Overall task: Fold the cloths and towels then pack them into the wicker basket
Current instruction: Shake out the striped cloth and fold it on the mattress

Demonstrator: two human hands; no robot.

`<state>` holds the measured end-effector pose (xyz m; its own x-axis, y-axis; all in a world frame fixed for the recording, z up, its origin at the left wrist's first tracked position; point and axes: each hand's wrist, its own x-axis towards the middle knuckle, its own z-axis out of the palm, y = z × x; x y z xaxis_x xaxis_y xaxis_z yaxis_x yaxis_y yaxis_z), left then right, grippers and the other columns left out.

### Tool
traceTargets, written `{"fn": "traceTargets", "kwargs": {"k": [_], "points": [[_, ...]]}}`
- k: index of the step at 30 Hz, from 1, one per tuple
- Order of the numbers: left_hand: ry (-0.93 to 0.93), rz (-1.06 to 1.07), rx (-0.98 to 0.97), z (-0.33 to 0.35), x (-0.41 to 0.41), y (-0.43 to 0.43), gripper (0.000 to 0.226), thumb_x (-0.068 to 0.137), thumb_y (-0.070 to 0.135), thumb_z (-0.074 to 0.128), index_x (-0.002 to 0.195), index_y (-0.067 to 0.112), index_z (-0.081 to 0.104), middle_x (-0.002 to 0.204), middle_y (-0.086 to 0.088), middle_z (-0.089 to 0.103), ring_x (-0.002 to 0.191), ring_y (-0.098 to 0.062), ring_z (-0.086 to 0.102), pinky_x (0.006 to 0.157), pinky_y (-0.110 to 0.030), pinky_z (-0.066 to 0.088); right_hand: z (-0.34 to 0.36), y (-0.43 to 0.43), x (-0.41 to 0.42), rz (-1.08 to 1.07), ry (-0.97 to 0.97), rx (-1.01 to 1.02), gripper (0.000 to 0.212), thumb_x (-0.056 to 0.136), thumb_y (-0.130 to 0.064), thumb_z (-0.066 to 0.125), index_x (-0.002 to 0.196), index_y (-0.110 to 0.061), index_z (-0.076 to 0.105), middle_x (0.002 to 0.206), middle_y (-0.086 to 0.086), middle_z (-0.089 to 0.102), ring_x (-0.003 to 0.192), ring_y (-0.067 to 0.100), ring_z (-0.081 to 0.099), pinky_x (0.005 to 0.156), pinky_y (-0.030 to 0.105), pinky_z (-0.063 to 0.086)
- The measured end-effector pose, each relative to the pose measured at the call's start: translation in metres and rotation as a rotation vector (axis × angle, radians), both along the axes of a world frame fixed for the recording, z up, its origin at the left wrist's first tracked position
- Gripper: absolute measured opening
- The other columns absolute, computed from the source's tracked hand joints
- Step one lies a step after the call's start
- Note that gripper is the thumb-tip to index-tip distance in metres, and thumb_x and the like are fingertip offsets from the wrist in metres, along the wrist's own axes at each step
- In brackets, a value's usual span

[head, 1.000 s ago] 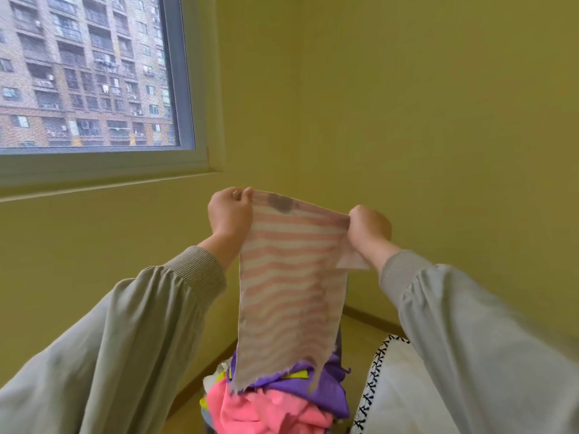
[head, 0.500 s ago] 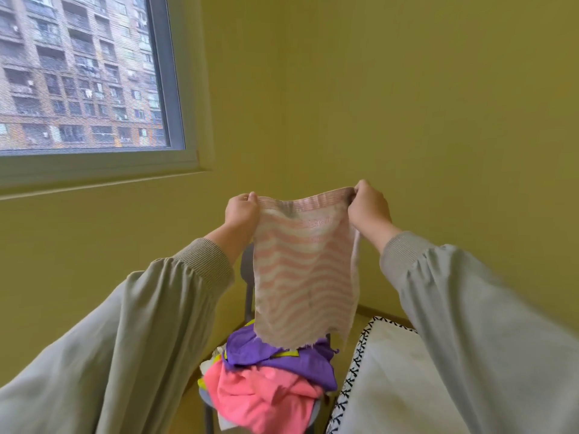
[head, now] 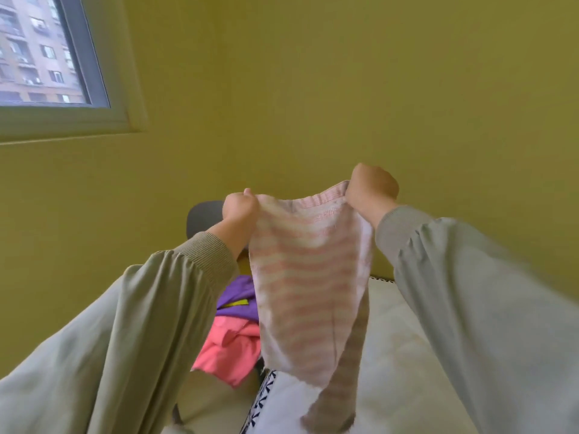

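A: What sits closest to us?

B: Two grey-green sleeves reach forward, the left sleeve and the right sleeve. Under the right one lies what looks like a white padded bed, with black-and-white trim along its left edge.

A: And the piece in hand?

B: A pink-and-white striped towel, held up in the air between the arms. It hangs from its top edge, and its lower end dangles over the bed's near left edge. I cannot tell whether it touches. A second layer trails behind on the right, so it looks doubled or twisted rather than neatly folded.

A: How is it held?

B: The left grip is curled tight round the towel's top left corner. The right grip, a little higher, is closed on the top right corner. No finger hangs loose on either.

A: What lies behind it?

B: Left of the towel, a pile on a grey chair: a pink cloth nearest, then a purple cloth with a yellow strip. Both are crumpled. Beyond are the yellow-green wall and a window at far left.

A: So how far along is the job?

B: Early, I'd judge. This towel is only being spread for a fold, at least two cloths are unfolded, and the wicker basket is out of view, so nothing shown is packed.
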<state>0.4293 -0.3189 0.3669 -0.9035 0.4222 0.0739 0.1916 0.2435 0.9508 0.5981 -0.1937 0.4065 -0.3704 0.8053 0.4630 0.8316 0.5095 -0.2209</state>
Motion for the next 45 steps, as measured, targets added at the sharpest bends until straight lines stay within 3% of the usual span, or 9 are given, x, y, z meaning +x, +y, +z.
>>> {"fn": "traceTargets", "kwargs": {"k": [8,16,23,29,33,40,41,42,45], "points": [[0.042,-0.262,-0.321,-0.075,-0.015,0.055,0.039,0.102,0.035,0.036,0.115,0.005,0.057,0.068,-0.004,0.042,0.059,-0.022,0.046,0.053,-0.028,0.042,-0.101,0.079,0.011,-0.021,-0.065,-0.256,0.026,0.092,-0.007,0.045,0.115,-0.001,0.055,0.118,0.018,0.059,0.107,0.036,0.057,0.076,0.036,0.044],[0.732,-0.32,-0.973,-0.188,-0.042,0.104,0.03,0.1,0.027,0.039,0.119,0.02,0.06,0.114,-0.011,0.061,0.105,-0.034,0.059,0.075,-0.034,0.042,-0.216,0.133,-0.005,-0.082,-0.168,-0.208,0.021,0.087,0.01,0.046,0.077,-0.005,0.058,0.103,0.021,0.065,0.097,0.038,0.062,0.071,0.035,0.043],[0.432,-0.424,-0.863,-0.285,-0.086,0.128,0.028,0.096,0.02,0.042,0.113,0.008,0.062,0.099,-0.011,0.064,0.092,-0.03,0.063,0.076,-0.033,0.049,-0.288,0.161,-0.026,-0.153,-0.338,-0.223,0.015,0.091,-0.004,0.055,0.098,-0.007,0.067,0.101,0.014,0.068,0.097,0.033,0.064,0.066,0.028,0.038],[-0.472,-0.205,-0.296,-0.323,-0.072,0.131,0.014,0.102,0.013,0.039,0.107,0.011,0.051,0.049,-0.003,0.058,0.029,-0.005,0.053,0.039,-0.019,0.046,-0.334,0.168,-0.025,-0.132,-0.373,-0.318,0.027,0.087,0.006,0.044,0.102,-0.001,0.065,0.111,0.016,0.056,0.104,0.034,0.056,0.079,0.036,0.046],[-0.688,-0.16,-0.141,-0.336,-0.063,0.132,0.018,0.104,0.013,0.031,0.118,0.014,0.043,0.071,-0.013,0.061,0.036,-0.011,0.06,0.035,-0.017,0.046,-0.35,0.173,-0.022,-0.301,-0.08,-0.425,0.017,0.092,-0.01,0.051,0.081,-0.009,0.063,0.08,0.013,0.059,0.078,0.033,0.057,0.063,0.029,0.038],[-0.84,-0.162,0.035,-0.337,-0.077,0.142,0.031,0.098,0.003,0.038,0.125,0.005,0.052,0.114,-0.011,0.058,0.111,-0.027,0.058,0.084,-0.031,0.044,-0.369,0.178,-0.027,-0.418,0.606,-0.665,0.026,0.084,0.002,0.036,0.068,-0.018,0.04,0.061,0.006,0.047,0.057,0.031,0.047,0.054,0.03,0.046],[-0.845,-0.179,0.045,-0.337,-0.08,0.144,0.03,0.098,0.006,0.04,0.126,0.007,0.052,0.11,-0.006,0.06,0.116,-0.026,0.057,0.089,-0.032,0.043,-0.368,0.179,-0.03,-0.44,0.677,-0.718,0.034,0.084,0.004,0.034,0.073,-0.014,0.061,0.063,0.01,0.053,0.052,0.032,0.054,0.051,0.035,0.053],[-0.843,-0.195,0.053,-0.337,-0.082,0.147,0.028,0.098,0.01,0.042,0.125,0.009,0.051,0.105,-0.002,0.061,0.116,-0.024,0.058,0.091,-0.032,0.043,-0.366,0.18,-0.031,-0.461,0.712,-0.77,0.023,0.084,0.005,0.033,0.093,0.006,0.055,0.065,0.014,0.057,0.048,0.029,0.056,0.049,0.037,0.054],[-0.799,-0.223,0.043,-0.333,-0.088,0.157,0.028,0.098,0.014,0.042,0.124,0.009,0.051,0.103,-0.003,0.06,0.097,-0.018,0.062,0.084,-0.031,0.047,-0.36,0.187,-0.04,-0.487,0.83,-0.839,0.028,0.086,0.006,0.033,0.078,-0.003,0.058,0.066,0.018,0.058,0.033,0.023,0.053,0.043,0.03,0.046]]}}
